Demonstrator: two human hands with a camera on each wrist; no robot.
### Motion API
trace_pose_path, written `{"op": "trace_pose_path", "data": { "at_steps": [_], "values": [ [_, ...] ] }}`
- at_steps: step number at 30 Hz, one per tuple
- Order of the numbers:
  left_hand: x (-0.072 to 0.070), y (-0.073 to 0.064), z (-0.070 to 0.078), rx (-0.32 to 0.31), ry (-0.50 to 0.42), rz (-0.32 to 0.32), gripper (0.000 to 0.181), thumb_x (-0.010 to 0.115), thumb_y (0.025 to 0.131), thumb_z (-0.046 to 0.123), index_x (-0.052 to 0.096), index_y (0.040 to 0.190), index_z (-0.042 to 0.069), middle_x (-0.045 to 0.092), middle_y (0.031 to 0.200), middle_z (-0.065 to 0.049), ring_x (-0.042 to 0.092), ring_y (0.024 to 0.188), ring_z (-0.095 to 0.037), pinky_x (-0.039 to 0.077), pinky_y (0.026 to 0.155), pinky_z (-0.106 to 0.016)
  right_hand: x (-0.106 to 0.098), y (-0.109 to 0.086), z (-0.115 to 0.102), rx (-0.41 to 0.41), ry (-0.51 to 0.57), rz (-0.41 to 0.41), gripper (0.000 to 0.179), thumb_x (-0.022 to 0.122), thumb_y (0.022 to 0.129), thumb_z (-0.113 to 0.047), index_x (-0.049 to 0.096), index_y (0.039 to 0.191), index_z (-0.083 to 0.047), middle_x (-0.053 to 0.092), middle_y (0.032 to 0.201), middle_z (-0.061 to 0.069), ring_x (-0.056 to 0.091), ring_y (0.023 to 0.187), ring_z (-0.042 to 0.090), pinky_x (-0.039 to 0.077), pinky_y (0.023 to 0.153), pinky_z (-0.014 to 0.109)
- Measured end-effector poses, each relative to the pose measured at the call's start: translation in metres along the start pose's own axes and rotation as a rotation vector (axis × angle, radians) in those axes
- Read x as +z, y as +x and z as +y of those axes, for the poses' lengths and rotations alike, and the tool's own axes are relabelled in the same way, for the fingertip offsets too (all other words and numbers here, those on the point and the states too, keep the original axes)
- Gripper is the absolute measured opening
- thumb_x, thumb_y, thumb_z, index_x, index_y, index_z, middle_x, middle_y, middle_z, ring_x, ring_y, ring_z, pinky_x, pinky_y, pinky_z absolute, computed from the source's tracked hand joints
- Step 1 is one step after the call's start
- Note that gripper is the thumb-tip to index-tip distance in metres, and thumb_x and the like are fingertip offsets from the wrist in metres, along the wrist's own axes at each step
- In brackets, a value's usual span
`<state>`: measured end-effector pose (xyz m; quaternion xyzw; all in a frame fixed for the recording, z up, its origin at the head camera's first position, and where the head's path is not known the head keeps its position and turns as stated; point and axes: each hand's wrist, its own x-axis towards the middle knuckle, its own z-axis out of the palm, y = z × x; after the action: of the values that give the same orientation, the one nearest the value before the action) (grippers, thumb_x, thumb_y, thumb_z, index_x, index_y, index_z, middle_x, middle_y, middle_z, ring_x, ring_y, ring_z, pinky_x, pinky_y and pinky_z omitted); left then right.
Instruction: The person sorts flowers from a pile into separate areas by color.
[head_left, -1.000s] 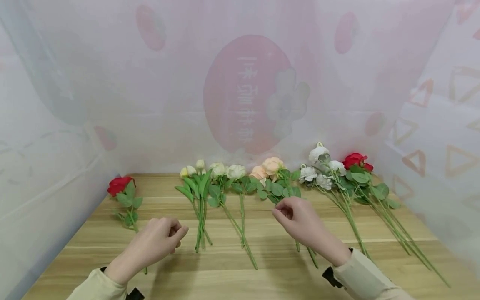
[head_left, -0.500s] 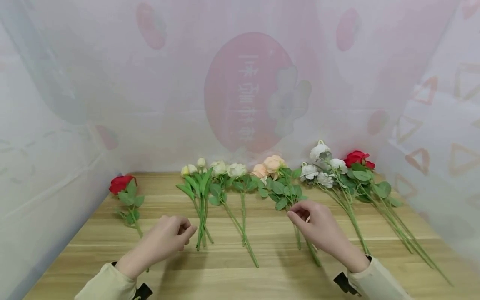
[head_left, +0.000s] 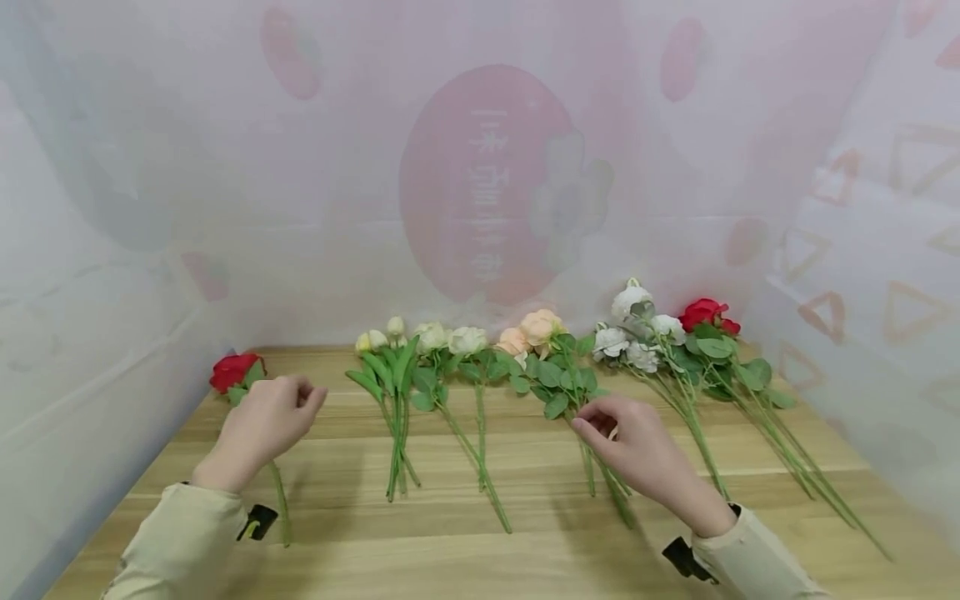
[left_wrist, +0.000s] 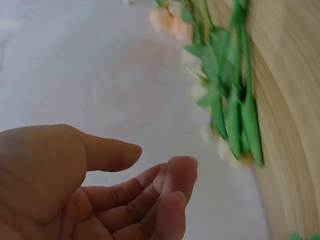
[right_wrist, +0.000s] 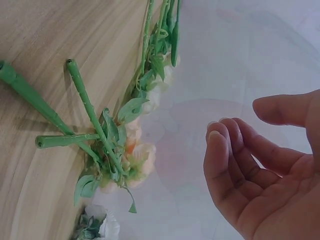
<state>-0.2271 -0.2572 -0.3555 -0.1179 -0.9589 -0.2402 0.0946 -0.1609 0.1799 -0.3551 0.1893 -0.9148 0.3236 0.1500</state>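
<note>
My left hand point(head_left: 262, 425) hovers over the single red rose point(head_left: 234, 372) at the table's left, hiding part of its leaves and stem. In the left wrist view its thumb and loosely bent fingers point(left_wrist: 177, 175) stand apart with nothing between them. My right hand point(head_left: 633, 454) is above the stems of the peach roses point(head_left: 542, 328), overlapping them in the head view. Nothing lies between its thumb and relaxed fingers in the right wrist view, where the green stems point(right_wrist: 92, 105) point away from the peach blooms point(right_wrist: 142, 160).
Between the hands lie white-yellow tulips point(head_left: 393, 358) and cream roses point(head_left: 467, 340). White flowers point(head_left: 611, 342) and red roses point(head_left: 703, 315) with long stems lie to the right. A pale printed curtain point(head_left: 345, 250) borders the wooden table point(head_left: 435, 567) at the back and sides.
My left hand has moved left and farther forward, from beside the tulip stems to over the red rose. My right hand first shifted slightly right, then stayed above the peach rose stems.
</note>
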Motion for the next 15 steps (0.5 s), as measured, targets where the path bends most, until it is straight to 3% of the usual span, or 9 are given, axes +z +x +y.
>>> {"op": "trace_pose_path", "data": {
  "at_steps": [2,5,10,15],
  "values": [
    [-0.003,0.000,-0.016,-0.062,0.036,-0.010,0.040,0.045,0.102,0.026,0.040,0.064,0.013,0.033,0.053,0.002,0.027,0.049,-0.012,0.024,0.042,-0.027,0.002,0.001,-0.001,-0.002,0.003,-0.004,0.004,0.068,0.094,-0.013,0.071,0.092,-0.014,0.064,0.079,-0.005,0.058,0.069,0.007,0.051,0.062,0.028],
    [-0.010,-0.002,-0.036,-0.158,0.090,-0.045,0.041,0.044,0.100,0.026,0.037,0.061,0.014,0.030,0.055,0.001,0.029,0.051,-0.014,0.026,0.043,-0.030,0.004,0.002,-0.003,-0.005,0.001,-0.006,0.004,0.068,0.094,-0.013,0.071,0.091,-0.013,0.063,0.079,-0.006,0.058,0.069,0.007,0.051,0.062,0.028],
    [-0.018,-0.009,-0.060,-0.262,0.153,-0.130,0.040,0.044,0.099,0.027,0.043,0.062,0.012,0.043,0.064,-0.007,0.045,0.059,-0.023,0.037,0.049,-0.038,0.007,0.004,-0.004,0.000,0.010,-0.026,0.004,0.068,0.094,-0.011,0.071,0.092,-0.012,0.062,0.079,-0.007,0.058,0.069,0.007,0.051,0.063,0.028],
    [-0.015,-0.011,-0.072,-0.320,0.144,-0.244,0.037,0.046,0.098,0.023,0.048,0.063,0.011,0.053,0.059,-0.007,0.052,0.056,-0.021,0.038,0.052,-0.038,0.009,0.003,-0.002,0.014,0.014,-0.040,0.004,0.068,0.094,-0.011,0.071,0.092,-0.012,0.062,0.079,-0.008,0.058,0.070,0.008,0.050,0.063,0.028]
  ]
}}
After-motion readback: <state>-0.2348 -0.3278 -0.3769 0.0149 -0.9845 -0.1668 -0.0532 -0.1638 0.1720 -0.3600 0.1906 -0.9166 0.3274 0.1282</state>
